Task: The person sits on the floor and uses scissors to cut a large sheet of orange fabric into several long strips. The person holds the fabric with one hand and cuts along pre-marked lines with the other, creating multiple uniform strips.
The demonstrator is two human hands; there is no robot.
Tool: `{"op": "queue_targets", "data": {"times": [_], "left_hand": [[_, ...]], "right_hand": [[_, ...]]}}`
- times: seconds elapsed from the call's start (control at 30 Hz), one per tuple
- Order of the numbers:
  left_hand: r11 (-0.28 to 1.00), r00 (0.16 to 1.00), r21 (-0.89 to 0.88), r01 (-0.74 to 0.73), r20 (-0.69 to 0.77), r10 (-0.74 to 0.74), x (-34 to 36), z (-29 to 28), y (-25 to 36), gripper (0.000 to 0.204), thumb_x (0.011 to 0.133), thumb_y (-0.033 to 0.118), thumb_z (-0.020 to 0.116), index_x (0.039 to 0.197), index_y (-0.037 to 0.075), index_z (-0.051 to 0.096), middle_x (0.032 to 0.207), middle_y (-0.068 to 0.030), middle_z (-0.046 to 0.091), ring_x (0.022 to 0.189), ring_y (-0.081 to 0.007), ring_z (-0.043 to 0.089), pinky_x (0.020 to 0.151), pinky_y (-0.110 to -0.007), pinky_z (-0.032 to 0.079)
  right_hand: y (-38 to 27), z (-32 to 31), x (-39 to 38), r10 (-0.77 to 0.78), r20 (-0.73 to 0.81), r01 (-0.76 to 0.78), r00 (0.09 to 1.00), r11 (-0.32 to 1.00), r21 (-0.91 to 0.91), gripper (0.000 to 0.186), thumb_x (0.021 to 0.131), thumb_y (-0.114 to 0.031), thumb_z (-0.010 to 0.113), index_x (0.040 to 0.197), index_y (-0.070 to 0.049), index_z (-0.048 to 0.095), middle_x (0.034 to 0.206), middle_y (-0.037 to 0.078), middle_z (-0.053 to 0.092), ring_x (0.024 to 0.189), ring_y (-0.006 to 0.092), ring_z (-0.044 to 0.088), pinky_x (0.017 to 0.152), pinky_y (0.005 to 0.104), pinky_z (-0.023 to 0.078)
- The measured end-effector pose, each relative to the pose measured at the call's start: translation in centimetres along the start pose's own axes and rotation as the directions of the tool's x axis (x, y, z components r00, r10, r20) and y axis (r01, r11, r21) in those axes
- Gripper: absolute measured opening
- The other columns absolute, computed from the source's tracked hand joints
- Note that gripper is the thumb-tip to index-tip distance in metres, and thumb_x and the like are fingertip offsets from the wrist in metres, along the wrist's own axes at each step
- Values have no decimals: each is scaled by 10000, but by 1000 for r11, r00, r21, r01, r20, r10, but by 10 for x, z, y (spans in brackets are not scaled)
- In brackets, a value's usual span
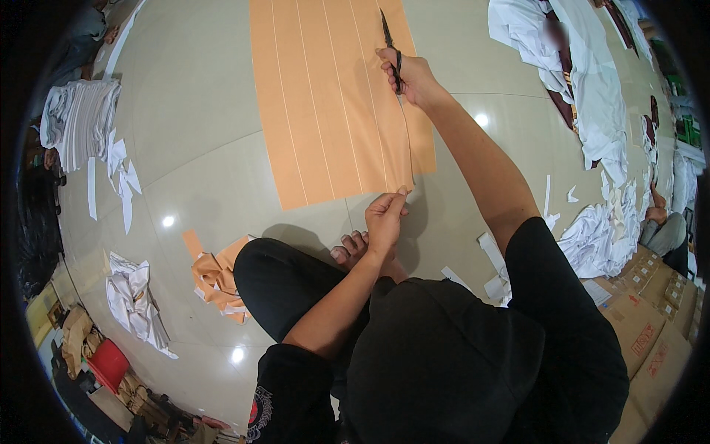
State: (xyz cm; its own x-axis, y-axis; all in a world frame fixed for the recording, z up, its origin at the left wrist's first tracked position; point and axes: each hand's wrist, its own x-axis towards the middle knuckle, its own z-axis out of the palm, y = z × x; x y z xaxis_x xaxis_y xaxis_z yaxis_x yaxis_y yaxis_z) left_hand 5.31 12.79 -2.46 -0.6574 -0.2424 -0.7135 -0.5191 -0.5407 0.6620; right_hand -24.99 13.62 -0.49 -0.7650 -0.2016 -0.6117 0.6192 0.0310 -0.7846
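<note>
An orange sheet (310,103) of fabric marked with long pale parallel lines lies on the tiled floor. My right hand (407,78) grips black-handled scissors (386,29) near its right side, blades pointing away from me along the sheet. A cut runs from the scissors down toward the sheet's near edge. There, my left hand (386,211) pinches the edge beside the cut between thumb and fingers. My bare foot rests on the floor just below my left hand.
Folded white cloth (81,118) and crumpled orange scraps (218,274) lie leftward. White garments (595,89), scraps and cardboard boxes (651,325) are on the right. A red item (109,362) is at lower left. Other people (658,229) sit at both rims.
</note>
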Motion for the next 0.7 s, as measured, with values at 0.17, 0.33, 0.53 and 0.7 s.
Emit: {"op": "queue_targets", "data": {"times": [0.17, 0.33, 0.53, 0.7], "left_hand": [[1000, 1000, -11, -24, 1, 24, 0, 1, 1, 281, 989, 307, 728, 953, 36, 792, 676, 50, 591, 626, -32, 499, 584, -204, 359], [1000, 1000, -6, 2, 6, -2, -1, 1, 3, 279, 990, 306, 727, 944, 38, 788, 680, 49, 593, 630, -34, 503, 589, -204, 363], [999, 999, -34, 29, -16, -30, -7, 4, 9, 279, 987, 308, 729, 934, 40, 787, 687, 47, 592, 646, -41, 503, 624, -210, 372], [999, 999, -35, 33, -12, -34, -6, 4, 11, 283, 983, 314, 731, 925, 43, 787, 682, 48, 582, 644, -45, 489, 635, -222, 367]], "right_hand": [[3, -1, 3, -9, -1, 9, 1000, 1000, -8, 331, 816, -275, 842, 804, -10, 646, 667, 28, 577, 554, 117, 533, 498, 275, 425], [3, -5, 4, -25, 24, 25, 999, 1000, 6, 343, 804, -293, 848, 815, -14, 648, 702, 33, 584, 565, 122, 524, 497, 282, 425], [-16, 3, 4, 15, -17, -16, 1000, 1000, -14, 383, 792, -327, 843, 832, -8, 635, 738, 53, 590, 575, 127, 517, 505, 284, 428], [-21, 4, 10, 3, -14, -4, 1000, 1000, -31, 375, 803, -326, 832, 838, -11, 631, 728, 47, 586, 580, 118, 517, 513, 284, 434]]}}
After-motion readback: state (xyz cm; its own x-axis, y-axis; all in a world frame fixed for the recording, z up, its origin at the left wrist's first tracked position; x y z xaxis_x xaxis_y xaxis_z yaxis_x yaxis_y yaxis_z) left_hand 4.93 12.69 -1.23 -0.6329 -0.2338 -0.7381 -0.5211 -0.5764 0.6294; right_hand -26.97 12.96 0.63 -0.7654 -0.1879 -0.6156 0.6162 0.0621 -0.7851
